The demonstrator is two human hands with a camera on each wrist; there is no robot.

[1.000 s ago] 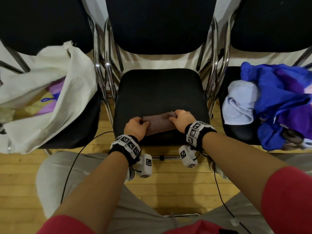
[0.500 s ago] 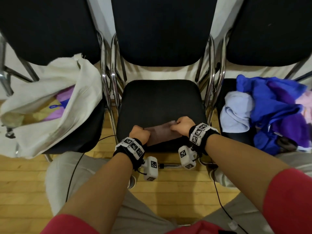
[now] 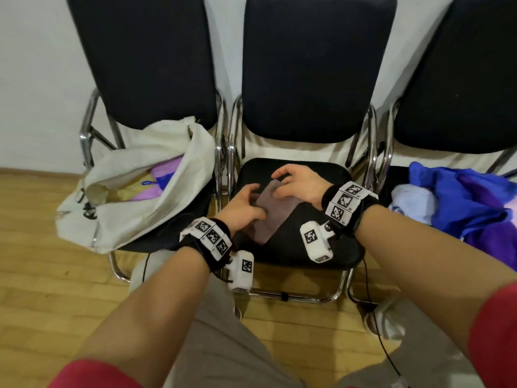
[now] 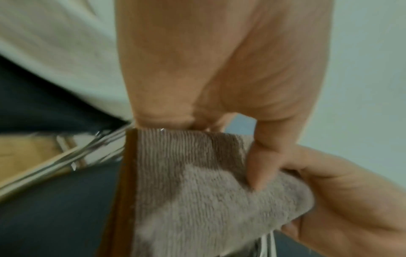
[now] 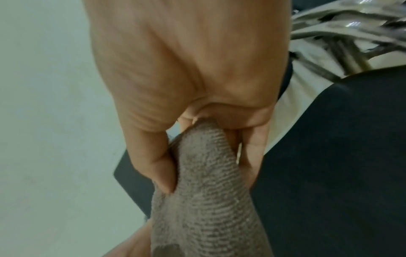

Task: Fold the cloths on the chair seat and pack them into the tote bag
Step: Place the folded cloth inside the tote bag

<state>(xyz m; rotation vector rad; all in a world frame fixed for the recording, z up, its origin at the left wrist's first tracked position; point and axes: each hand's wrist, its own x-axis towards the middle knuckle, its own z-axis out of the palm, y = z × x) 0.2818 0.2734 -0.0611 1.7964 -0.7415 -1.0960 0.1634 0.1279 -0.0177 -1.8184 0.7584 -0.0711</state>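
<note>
Cloth: a small folded brown cloth [image 3: 267, 212] is held up over the seat of the middle chair [image 3: 307, 247], tilted on a slant between both hands.
Left hand: the left hand [image 3: 243, 210] grips the cloth's lower left part, thumb on top and fingers curled under it.
Right hand: the right hand [image 3: 300, 184] pinches the cloth's upper end between thumb and curled fingers.
Tote bag: a cream tote bag [image 3: 134, 186] slumps open on the left chair's seat, with purple, yellow and blue cloth showing inside its mouth.
Pile: a heap of blue, purple and pale blue cloths [image 3: 461, 200] lies on the right chair's seat, well apart from the hands.
Head view only: it alone shows all three chairs, the bag, the pile, the wooden floor [image 3: 42, 275] and the marker bands on both wrists.
Left wrist view only: the cloth [image 4: 197, 191] shows a ribbed weave and a darker brown edge strip; the left thumb presses into it, and the right hand [image 4: 342, 200] wraps the cloth's far corner.
Right wrist view only: the cloth [image 5: 208, 191] is bunched into a narrow roll squeezed between thumb and fingers [image 5: 255, 153]; the picture is blurred.
</note>
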